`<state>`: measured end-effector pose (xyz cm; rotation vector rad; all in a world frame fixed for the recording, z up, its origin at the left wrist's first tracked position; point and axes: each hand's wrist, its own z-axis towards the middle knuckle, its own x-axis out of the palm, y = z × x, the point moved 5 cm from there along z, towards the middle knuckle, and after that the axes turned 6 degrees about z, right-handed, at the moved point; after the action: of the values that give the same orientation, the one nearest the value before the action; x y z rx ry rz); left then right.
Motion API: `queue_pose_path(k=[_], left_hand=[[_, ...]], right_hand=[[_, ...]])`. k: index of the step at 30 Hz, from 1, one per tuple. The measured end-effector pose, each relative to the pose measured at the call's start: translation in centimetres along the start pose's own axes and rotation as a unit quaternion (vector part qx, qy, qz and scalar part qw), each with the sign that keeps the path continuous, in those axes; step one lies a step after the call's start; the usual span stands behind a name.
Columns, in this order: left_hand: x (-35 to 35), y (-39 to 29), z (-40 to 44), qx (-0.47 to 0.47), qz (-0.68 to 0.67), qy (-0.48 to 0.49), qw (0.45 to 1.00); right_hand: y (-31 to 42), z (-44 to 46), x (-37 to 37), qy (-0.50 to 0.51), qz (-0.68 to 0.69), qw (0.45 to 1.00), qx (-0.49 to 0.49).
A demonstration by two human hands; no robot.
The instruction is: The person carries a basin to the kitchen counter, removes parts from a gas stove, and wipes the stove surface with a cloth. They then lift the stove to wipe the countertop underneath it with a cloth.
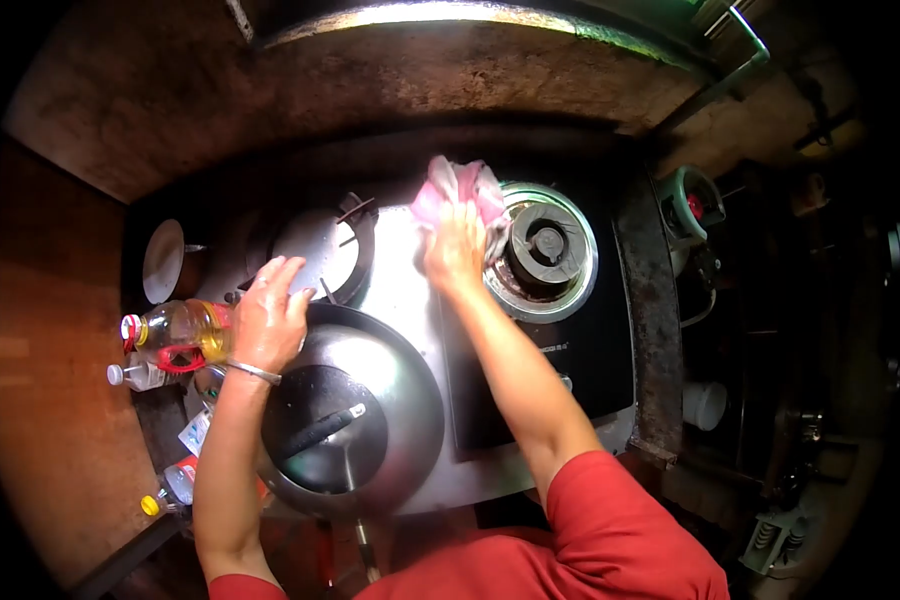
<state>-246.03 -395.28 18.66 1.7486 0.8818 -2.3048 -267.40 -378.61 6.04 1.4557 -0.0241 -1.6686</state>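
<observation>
My right hand (pixel 457 248) presses on a crumpled pink and white cloth (pixel 458 190), which lies at the left edge of the gas burner (pixel 548 245) on the stove. The fingertips are partly sunk in the cloth's folds. My left hand (pixel 270 312) is raised over the left side, its fingers loosely stretched and nothing in them. It is between an oil bottle (pixel 180 328) with a red handle and a wok (pixel 410 400). Inside the wok's rim sits a dark round pan or lid (pixel 315 390) with a black handle.
Behind my left hand is a second burner ring (pixel 365 245) with a white round surface inside. A pale round dish or lid (pixel 163 262) stands at the far left. Several bottles, one with a yellow cap (pixel 150 505), line the left edge. A gas cylinder (pixel 688 205) stands right of the counter.
</observation>
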Motion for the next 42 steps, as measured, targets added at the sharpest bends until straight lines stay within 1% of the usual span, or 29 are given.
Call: queue_pose_path(k=[2, 5, 7, 10, 12, 14, 15, 16, 18, 20, 21, 22, 24, 25, 26, 27, 28, 29, 30, 31, 32, 33, 34, 36, 38, 40, 42], left_hand=[[0.2, -2.1, 0.1, 0.011, -0.011, 0.013, 1.000], [0.3, -5.8, 0.4, 0.060, -0.055, 0.032, 0.996], [0.4, -8.1, 0.4, 0.105, -0.042, 0.038, 0.993], [1.7, -10.5, 0.1, 0.092, -0.045, 0.094, 0.990], [3.7, -11.3, -0.3, 0.077, -0.037, 0.132, 0.988], [5.0, -12.7, -0.7, 0.041, -0.026, 0.166, 0.985], [5.7, -13.5, -0.7, 0.042, -0.016, 0.160, 0.986], [6.4, -14.3, -0.8, 0.043, -0.007, 0.154, 0.987], [8.0, -15.8, -0.7, 0.001, -0.011, 0.144, 0.990], [8.7, -17.8, -0.4, -0.062, -0.055, 0.111, 0.990], [9.9, -18.1, -0.4, -0.084, -0.083, 0.075, 0.990], [11.1, -18.3, -0.4, -0.103, -0.111, 0.038, 0.988], [13.7, -18.8, -1.0, -0.148, -0.082, -0.025, 0.985], [14.8, -19.1, -1.3, -0.185, -0.063, -0.008, 0.981], [16.0, -19.2, -1.7, -0.213, -0.073, 0.022, 0.974], [17.4, -19.1, -2.2, -0.216, -0.073, 0.009, 0.974], [18.4, -19.0, -2.5, -0.216, -0.071, -0.003, 0.974], [18.6, -19.3, -2.8, -0.214, -0.028, 0.002, 0.976], [18.8, -19.6, -2.9, -0.208, 0.014, 0.006, 0.978], [19.0, -20.0, -2.9, -0.204, 0.054, 0.008, 0.977], [19.1, -20.3, -2.8, -0.197, 0.082, -0.004, 0.977], [19.4, -20.3, -2.6, -0.197, 0.082, -0.005, 0.977], [19.2, -20.3, -2.7, -0.197, 0.086, 0.000, 0.977], [19.1, -20.4, -2.9, -0.179, 0.108, -0.002, 0.978], [19.2, -20.7, -2.6, -0.155, 0.126, -0.028, 0.979], [19.2, -20.8, -2.5, -0.156, 0.131, -0.011, 0.979], [19.6, -20.5, -2.7, -0.153, 0.138, -0.005, 0.978]], right_hand=[[0.8, -4.3, -1.5, 0.052, 0.023, 0.998, 0.016], [0.4, -11.1, -4.9, 0.106, 0.024, 0.994, 0.031], [-0.2, -13.3, -7.3, 0.143, 0.006, 0.989, 0.043], [-1.1, -10.4, -3.6, 0.082, -0.034, 0.996, -0.026], [-0.3, -5.3, -2.7, 0.081, 0.000, 0.996, -0.026], [0.8, -2.0, -2.6, 0.102, 0.025, 0.995, -0.002], [0.7, -1.7, -2.9, 0.117, 0.033, 0.992, 0.016], [-0.4, -3.3, -1.6, 0.049, -0.012, 0.996, -0.078], [-0.6, -6.9, -4.4, 0.037, 0.017, 0.990, -0.133], [-2.1, -9.1, -6.7, 0.175, 0.078, 0.979, -0.062], [-2.1, -10.3, -9.7, 0.152, 0.050, 0.980, -0.121], [-2.8, -11.0, -12.3, 0.138, 0.054, 0.974, -0.170], [-5.4, -12.0, -15.6, 0.175, 0.034, 0.967, -0.183], [-7.9, -12.3, -16.8, 0.181, 0.004, 0.971, -0.158], [-10.2, -12.5, -17.7, 0.189, -0.025, 0.973, -0.134], [-10.2, -10.4, -20.5, 0.275, -0.026, 0.961, -0.029], [-13.7, -8.9, -20.9, 0.253, -0.060, 0.965, 0.023], [-17.1, -7.6, -21.4, 0.231, -0.093, 0.965, 0.077], [-20.2, -7.5, -20.5, 0.164, -0.118, 0.976, 0.077], [-20.7, -6.7, -20.8, 0.096, -0.140, 0.982, 0.080], [-20.1, -7.0, -19.9, 0.099, -0.137, 0.985, 0.040], [-19.2, -7.4, -19.1, 0.103, -0.134, 0.986, 0.000], [-16.2, -9.5, -19.3, 0.117, -0.146, 0.979, -0.077], [-15.5, -11.6, -19.9, 0.164, -0.024, 0.985, -0.046], [-16.3, -10.9, -19.6, 0.135, -0.019, 0.989, -0.060], [-16.5, -7.3, -18.8, 0.123, -0.048, 0.988, -0.078], [-17.7, -3.4, -17.3, 0.066, -0.054, 0.994, -0.071]])
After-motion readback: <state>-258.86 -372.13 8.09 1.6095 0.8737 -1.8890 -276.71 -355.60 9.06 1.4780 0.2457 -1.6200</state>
